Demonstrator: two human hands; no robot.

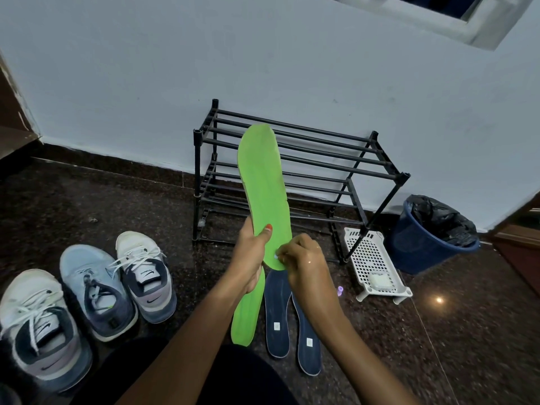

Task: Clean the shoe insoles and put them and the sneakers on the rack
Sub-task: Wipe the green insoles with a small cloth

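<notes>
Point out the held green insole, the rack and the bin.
held green insole (263, 176), head view, middle.
rack (404, 176), head view, front-right top corner.
bin (418, 249), head view, outer wall.

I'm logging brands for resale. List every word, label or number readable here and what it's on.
"AIRMAX", upside down, faint, on the tongue of the rightmost sneaker.
Tongue label of the leftmost sneaker: too blurred to read.
Swoosh logos, no words, on both those sneakers.
White tags on the dark insoles: too small to read.
Green insole: no text.

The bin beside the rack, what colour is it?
The bin is blue, lined with a black bag; head view.
</notes>
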